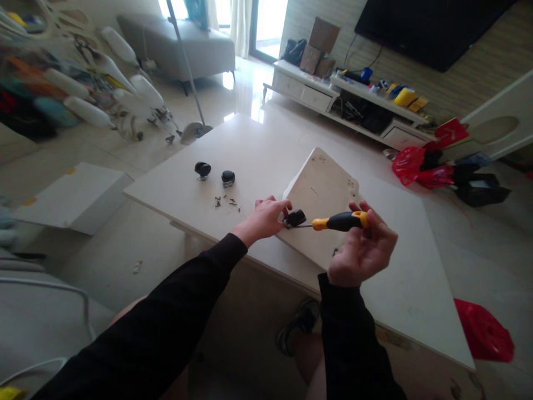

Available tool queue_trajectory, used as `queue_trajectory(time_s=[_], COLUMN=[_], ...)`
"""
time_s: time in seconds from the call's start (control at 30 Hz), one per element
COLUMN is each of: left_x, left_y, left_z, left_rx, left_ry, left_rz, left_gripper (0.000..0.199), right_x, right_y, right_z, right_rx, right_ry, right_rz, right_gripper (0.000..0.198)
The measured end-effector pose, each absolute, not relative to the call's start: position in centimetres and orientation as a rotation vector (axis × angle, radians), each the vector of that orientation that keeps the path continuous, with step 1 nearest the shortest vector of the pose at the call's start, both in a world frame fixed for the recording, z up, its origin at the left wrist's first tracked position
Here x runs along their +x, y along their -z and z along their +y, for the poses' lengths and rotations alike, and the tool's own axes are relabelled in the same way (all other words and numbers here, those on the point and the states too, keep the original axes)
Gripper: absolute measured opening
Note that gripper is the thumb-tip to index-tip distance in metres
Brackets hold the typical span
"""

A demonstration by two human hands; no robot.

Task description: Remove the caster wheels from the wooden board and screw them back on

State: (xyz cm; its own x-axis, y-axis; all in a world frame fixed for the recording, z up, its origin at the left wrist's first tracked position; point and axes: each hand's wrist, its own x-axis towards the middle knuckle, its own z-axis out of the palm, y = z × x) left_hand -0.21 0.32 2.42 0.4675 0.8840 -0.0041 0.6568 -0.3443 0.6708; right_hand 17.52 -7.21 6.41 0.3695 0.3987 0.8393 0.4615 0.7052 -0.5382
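My right hand (363, 250) grips a yellow and black screwdriver (341, 221) by the end of its handle. The shaft points left to the metal base of a black caster wheel (295, 217). Fingers of my left hand (270, 218) close around that caster at the near left corner of a cream-white board (318, 191). Screw holes show at the board's far corners, and one thin dark screw lies on its face. Two loose casters, one (202, 170) further left and another (228, 178) nearer, stand on the white table (258, 144). Several small screws (232, 202) lie close to them.
A white box (79, 197) sits on the floor at left, with a wheeled white frame (120, 83) behind it. Red bags (416, 166) and a red stool (485, 330) are on the right. A low TV cabinet (303, 89) stands at the back.
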Motion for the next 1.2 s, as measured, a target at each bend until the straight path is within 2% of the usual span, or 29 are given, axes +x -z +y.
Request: queue_trajectory(time_s=[0.13, 0.73, 1.03, 1.2], left_x=[-0.21, -0.05, -0.06, -0.08], left_y=[-2.35, -2.13, -2.08, -2.06], left_z=[0.30, 0.22, 0.35, 0.31], left_rx=[2.120, 2.102, 2.103, 2.091], left_ry=[-0.504, -0.536, -0.517, -0.507], left_rz=[1.277, 1.298, 1.307, 1.305], left_gripper=[0.043, 0.041, 0.041, 0.040], right_x=[18.02, 17.80, 17.42, 17.30], right_y=[-6.51, -6.49, -6.99, -6.15], right_z=[-7.21, -7.05, -7.44, -7.63], right_rx=[-0.847, -0.750, -0.813, -0.789], right_ry=[0.096, -0.037, 0.059, -0.011], right_rz=[-1.280, -1.311, -1.272, -1.337], right_gripper=[0.031, 0.046, 0.041, 0.040])
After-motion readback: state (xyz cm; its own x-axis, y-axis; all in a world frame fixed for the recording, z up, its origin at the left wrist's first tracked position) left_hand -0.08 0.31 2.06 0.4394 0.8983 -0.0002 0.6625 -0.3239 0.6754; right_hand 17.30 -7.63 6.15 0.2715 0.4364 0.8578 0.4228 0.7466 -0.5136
